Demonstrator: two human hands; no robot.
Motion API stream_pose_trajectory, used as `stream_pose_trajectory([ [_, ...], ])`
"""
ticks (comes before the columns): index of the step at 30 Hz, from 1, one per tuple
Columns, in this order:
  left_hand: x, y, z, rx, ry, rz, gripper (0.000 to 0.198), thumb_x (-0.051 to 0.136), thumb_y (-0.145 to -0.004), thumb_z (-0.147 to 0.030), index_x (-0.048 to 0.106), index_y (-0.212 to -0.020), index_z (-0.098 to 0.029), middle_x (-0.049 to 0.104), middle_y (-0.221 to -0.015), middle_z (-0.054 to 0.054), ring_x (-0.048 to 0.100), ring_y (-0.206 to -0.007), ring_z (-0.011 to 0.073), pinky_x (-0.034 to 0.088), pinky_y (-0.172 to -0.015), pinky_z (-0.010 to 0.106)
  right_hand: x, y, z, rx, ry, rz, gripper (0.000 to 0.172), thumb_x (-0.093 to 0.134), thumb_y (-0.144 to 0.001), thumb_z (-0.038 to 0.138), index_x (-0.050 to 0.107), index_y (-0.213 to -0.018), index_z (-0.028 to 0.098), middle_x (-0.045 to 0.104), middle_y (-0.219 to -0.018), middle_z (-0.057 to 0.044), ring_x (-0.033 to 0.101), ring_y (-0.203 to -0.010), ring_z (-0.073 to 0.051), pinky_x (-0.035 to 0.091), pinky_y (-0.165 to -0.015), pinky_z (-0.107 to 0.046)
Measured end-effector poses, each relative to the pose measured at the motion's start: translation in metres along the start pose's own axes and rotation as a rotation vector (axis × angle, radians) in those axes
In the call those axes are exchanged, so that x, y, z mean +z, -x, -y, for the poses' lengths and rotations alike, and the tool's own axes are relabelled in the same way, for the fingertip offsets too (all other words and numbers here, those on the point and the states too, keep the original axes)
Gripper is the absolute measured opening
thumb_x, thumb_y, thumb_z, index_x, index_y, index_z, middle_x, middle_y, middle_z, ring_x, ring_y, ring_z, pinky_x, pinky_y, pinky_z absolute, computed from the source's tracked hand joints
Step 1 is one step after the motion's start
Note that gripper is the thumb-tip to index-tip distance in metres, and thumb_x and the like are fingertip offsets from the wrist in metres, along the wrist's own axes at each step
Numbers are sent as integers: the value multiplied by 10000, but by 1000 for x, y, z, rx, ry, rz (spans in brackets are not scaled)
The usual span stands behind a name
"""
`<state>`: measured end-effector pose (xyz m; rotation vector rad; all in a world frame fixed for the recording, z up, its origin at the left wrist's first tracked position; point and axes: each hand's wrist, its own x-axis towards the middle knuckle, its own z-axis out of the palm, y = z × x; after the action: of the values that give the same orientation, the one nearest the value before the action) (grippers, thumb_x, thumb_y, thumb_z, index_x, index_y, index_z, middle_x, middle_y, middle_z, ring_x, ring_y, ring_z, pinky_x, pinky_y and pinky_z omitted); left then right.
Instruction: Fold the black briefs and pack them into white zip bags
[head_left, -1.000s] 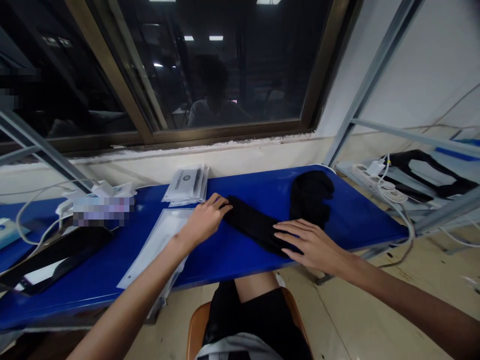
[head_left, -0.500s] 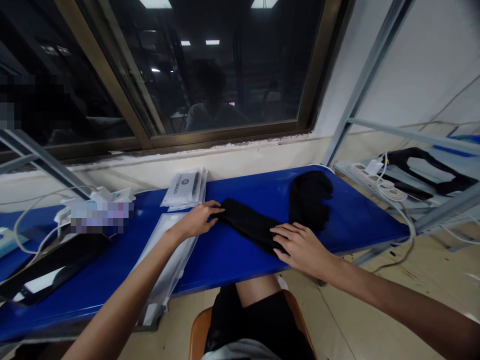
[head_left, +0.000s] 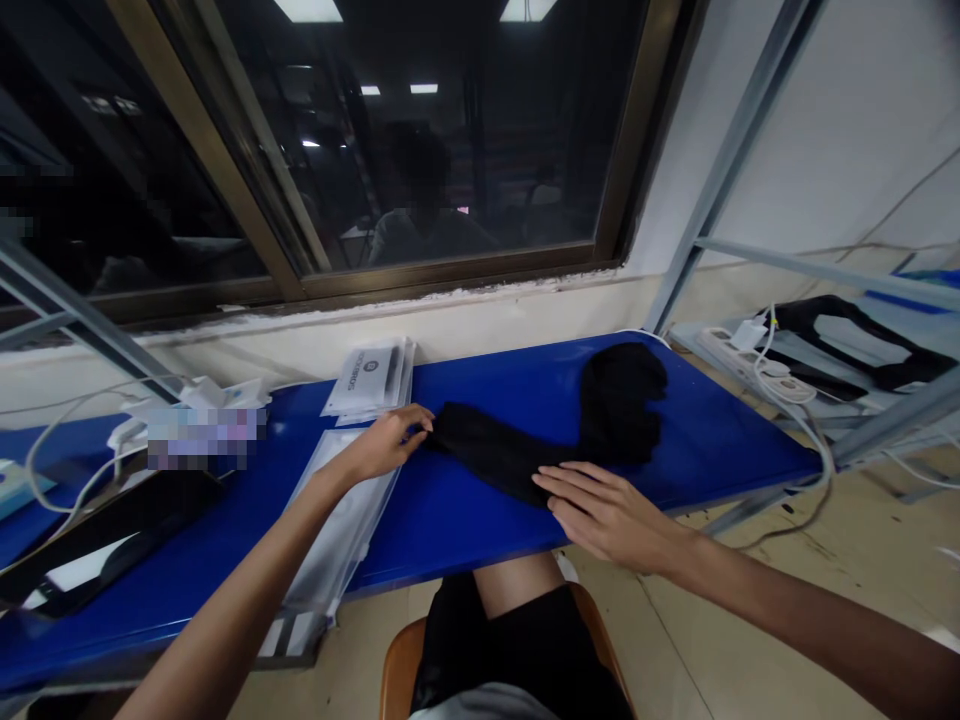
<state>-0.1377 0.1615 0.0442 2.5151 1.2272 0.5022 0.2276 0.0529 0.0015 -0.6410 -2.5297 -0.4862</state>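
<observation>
A long black piece of fabric (head_left: 491,450) lies flat across the blue table (head_left: 465,510). My left hand (head_left: 382,445) rests at its left end, fingertips pinched on the edge of the cloth. My right hand (head_left: 604,510) lies flat and open on the near right end, at the table's front edge. Behind it sits a heap of more black fabric (head_left: 622,400). A stack of clear plastic bags (head_left: 337,525) lies under my left wrist and hangs over the front edge.
Printed white packets (head_left: 371,375) lie at the back by the window wall. To the left are white chargers and cables (head_left: 187,400) and a black tray (head_left: 97,530). At right, a metal rack holds a power strip (head_left: 739,350) with cables. My chair and knees are below the table.
Both hands have slid along the fabric: the left hand drew its end leftward, the right hand moved nearer to the front edge. The bag stack has shifted further over the edge.
</observation>
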Motion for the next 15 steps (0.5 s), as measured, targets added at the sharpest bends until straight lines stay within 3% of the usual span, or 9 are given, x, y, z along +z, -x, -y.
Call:
stream_pose_trajectory([
  [3,-1,9,-5,7,-88,45,189,520,-917,-208,675,-1023,-183,650,-1303,129,675,-1112,269,581,-928,428,8,14,-3,-4,-3,80,249,512,-967,69,715,-1104,111,684,-1345,-139,653,-1253,-261,589,-1011,-418],
  [7,9,17,-40,185,-295,-63,320,482,-943,-99,681,-1186,-160,630,-1351,128,541,-1317,293,474,-1106,500,4,18,-19,11,-3,38,286,532,-969,52,702,-1196,93,682,-1349,-140,646,-1267,-254,576,-1053,-407],
  [11,35,20,-83,335,-419,-2,406,466,-960,-50,645,-1308,-156,623,-1390,112,536,-1314,294,547,-1011,449,-2,18,-32,-44,51,-57,266,557,-961,44,734,-1144,121,731,-1265,-115,689,-1200,-241,603,-1015,-394],
  [15,48,16,-90,288,-511,74,396,508,-948,-37,672,-1291,-150,659,-1349,119,600,-1256,287,563,-980,420,-3,26,-29,-101,-9,12,220,557,-963,113,765,-1030,137,750,-1218,-116,703,-1166,-240,589,-1030,-408],
])
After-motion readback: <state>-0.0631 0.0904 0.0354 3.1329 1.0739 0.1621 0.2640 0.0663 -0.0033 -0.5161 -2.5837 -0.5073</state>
